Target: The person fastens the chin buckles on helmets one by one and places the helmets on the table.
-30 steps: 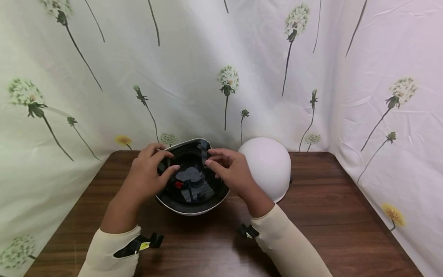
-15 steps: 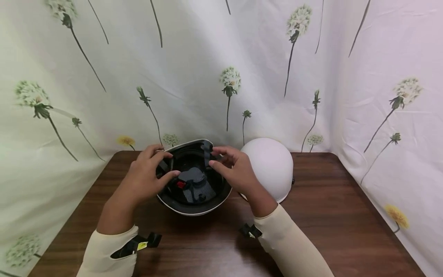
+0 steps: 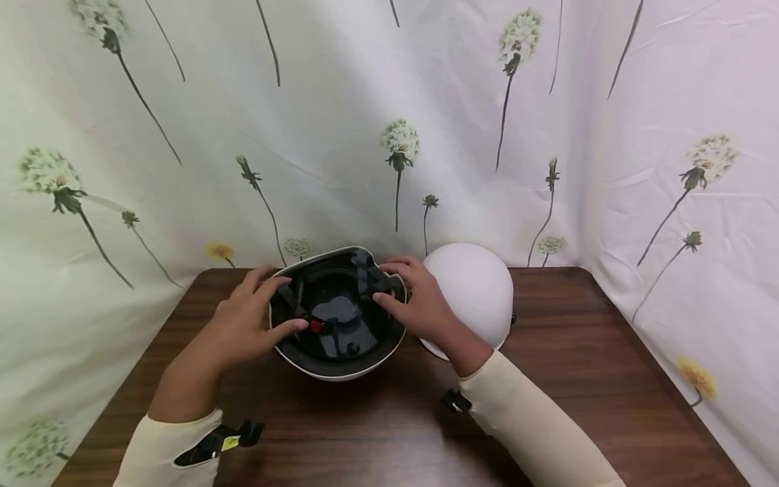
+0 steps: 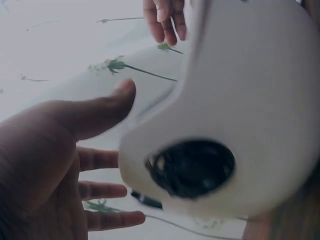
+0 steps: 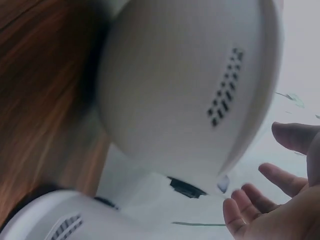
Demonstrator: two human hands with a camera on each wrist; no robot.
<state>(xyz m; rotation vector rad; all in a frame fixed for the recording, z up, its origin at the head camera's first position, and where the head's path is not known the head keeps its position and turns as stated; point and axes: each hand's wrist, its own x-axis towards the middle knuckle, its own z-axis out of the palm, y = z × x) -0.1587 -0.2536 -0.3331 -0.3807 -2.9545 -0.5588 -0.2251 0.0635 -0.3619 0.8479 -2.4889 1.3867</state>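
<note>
A white helmet (image 3: 349,373) lies with its open side up on the table, showing a black lining, a dark strap (image 3: 362,270) and a red buckle (image 3: 317,326). My left hand (image 3: 243,325) is at its left rim, thumb over the opening. In the left wrist view the fingers are spread and extended beside the white shell (image 4: 265,100). My right hand (image 3: 426,304) is at the right rim, thumb over the inside. The right wrist view shows its fingers loosely bent, apart from the shell (image 5: 175,90), holding nothing. Whether either hand touches the helmet is unclear.
A second white helmet (image 3: 471,291) sits dome up just right of the first, behind my right forearm. Beneath both is a brown wooden table (image 3: 578,379). A white curtain (image 3: 328,149) with printed dandelions hangs behind the table and along its sides.
Both hands have drawn slightly apart. My left hand has shifted left and down; my right thumb has moved off the dark strap, baring more of the right rim. The helmet has stayed nearly in place.
</note>
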